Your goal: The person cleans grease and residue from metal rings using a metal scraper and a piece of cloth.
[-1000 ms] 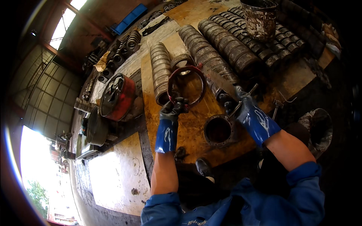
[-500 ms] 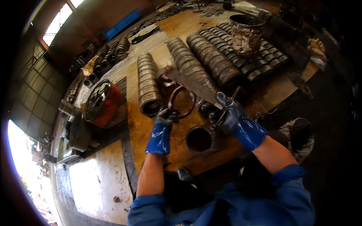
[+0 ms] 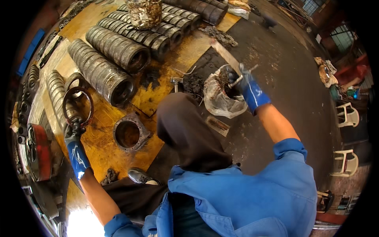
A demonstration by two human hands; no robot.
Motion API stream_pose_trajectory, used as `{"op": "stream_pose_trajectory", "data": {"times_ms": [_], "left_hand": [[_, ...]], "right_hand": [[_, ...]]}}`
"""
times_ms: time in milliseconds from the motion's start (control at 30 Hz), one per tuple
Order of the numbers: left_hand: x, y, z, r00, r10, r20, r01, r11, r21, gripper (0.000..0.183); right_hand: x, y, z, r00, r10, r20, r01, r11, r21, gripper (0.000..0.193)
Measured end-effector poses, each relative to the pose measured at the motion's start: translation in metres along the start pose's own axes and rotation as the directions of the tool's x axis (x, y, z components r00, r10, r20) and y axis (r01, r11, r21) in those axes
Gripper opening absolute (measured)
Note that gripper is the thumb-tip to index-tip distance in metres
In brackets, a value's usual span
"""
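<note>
My left hand [image 3: 74, 133], in a blue rubber glove with a dark, dirty palm, grips the lower edge of a thin metal ring [image 3: 92, 110]. Its fingers are closed around the rim, and the ring stands upright beside a row of ribbed metal cylinders [image 3: 55, 89]. On the right, my right hand [image 3: 245, 85] wears a matching glove and is closed on a long flat strip [image 3: 225, 54], which points up and away. A thin metal rod [image 3: 237, 81] crosses the same grip. Below that hand lies a crumpled clear plastic bag [image 3: 219, 104] with dark contents.
A flanged round metal housing [image 3: 118, 136] sits on the stained yellow sheet [image 3: 103, 128]. Several cylinder rows [image 3: 100, 65] and a grimy bucket [image 3: 144, 15] lie beyond. A red drum [image 3: 42, 152] is at left, dark rags [image 3: 193, 85] near the bag, white chairs [image 3: 347, 114] at far right.
My view has swung right. My hands have moved apart: the right, with the flat strip and rod, is now over the plastic bag, while the left still holds the ring.
</note>
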State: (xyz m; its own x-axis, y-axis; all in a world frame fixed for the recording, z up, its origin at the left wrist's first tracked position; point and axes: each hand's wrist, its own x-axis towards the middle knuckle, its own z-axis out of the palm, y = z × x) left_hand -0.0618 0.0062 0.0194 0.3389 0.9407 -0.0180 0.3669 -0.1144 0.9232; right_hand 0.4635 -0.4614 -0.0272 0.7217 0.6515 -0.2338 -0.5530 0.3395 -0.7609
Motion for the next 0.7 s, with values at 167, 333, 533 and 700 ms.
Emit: {"op": "stream_pose_trajectory", "data": {"times_ms": [167,333,533,700], "left_hand": [[0.000,-0.019,-0.023,0.998,0.060,-0.032,-0.065,0.982,-0.180,0.025],[-0.010,-0.011,-0.013,0.998,0.060,0.011,-0.056,0.975,-0.217,0.021],[0.006,-0.039,-0.012,0.998,0.063,-0.006,-0.062,0.956,-0.287,0.020],[0.024,-0.073,-0.034,0.993,0.116,-0.018,-0.116,0.946,-0.301,0.020]], "right_hand": [[-0.046,0.063,-0.046,0.879,-0.140,-0.455,-0.173,0.796,-0.580,0.041],[-0.052,0.126,-0.072,0.880,-0.407,-0.244,-0.327,-0.148,-0.933,0.024],[-0.062,0.166,-0.123,0.947,-0.284,-0.148,-0.306,-0.663,-0.684,0.034],[-0.110,0.152,-0.104,0.977,-0.137,-0.161,-0.210,-0.707,-0.675,0.036]]}}
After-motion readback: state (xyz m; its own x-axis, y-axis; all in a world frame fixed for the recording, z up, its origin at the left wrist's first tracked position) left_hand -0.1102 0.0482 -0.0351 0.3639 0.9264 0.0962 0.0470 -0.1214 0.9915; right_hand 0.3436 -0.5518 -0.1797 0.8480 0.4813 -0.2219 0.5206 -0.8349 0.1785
